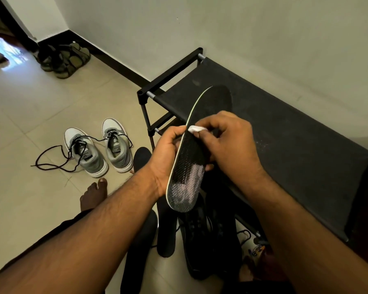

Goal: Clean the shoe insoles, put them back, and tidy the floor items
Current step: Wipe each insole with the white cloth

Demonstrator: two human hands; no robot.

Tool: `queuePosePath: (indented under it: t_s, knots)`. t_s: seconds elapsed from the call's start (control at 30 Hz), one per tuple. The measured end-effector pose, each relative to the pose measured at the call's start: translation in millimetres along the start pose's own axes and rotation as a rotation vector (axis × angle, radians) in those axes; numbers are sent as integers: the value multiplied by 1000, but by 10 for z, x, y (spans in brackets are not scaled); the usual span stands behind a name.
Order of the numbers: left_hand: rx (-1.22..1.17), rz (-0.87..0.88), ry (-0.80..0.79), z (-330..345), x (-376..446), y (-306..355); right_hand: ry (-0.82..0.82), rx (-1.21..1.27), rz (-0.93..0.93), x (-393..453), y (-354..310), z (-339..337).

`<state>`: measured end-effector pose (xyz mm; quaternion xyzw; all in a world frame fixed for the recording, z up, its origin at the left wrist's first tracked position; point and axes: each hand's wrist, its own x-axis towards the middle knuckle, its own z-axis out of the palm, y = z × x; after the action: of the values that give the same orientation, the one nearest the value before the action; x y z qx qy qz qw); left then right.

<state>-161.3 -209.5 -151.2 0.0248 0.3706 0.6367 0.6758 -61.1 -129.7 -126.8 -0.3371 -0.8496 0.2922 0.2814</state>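
While the left hand (167, 158) grips the black insole (197, 149) by its edge, the right hand (227, 143) pinches a small white wipe (196, 129) against its surface.

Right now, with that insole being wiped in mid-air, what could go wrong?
The left hand grips the insole only by one edge, so pressure from the white wipe pinched in the right hand might bend it or make it slip. The grey sneakers' loose laces trail across the floor, a possible trip hazard.
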Motion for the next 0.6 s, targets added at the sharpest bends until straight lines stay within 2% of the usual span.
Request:
queuePosePath:
  t_s: [0.03,0.1,0.23,0.33,0.4,0.43,0.47,0.53,0.6]
  knots:
    - [-6,-9,4,1,-1,3,5,12,-17,2,8,-3]
    - [-57,-30,12,-16,-6,31,-104,65,-86,-1,-10,-11]
    - [-100,50,71,-103,5,121,-511,144,-184,-45,-197,-21]
    - [-91,63,110,-145,17,150,-854,169,-122,-79,-308,-103]
    - [-107,44,119,-151,26,162,-954,193,-103,-95,-332,-173]
    - [-102,47,117,-152,34,162,-899,228,-92,-89,-315,-197]
    - [-92,58,115,-144,37,159,-776,262,-79,-77,-281,-206]
    - [-89,62,95,-124,44,137,-446,252,-60,-52,-176,-179]
    - [-90,65,84,-87,44,114,-203,167,-67,-46,-91,-113]
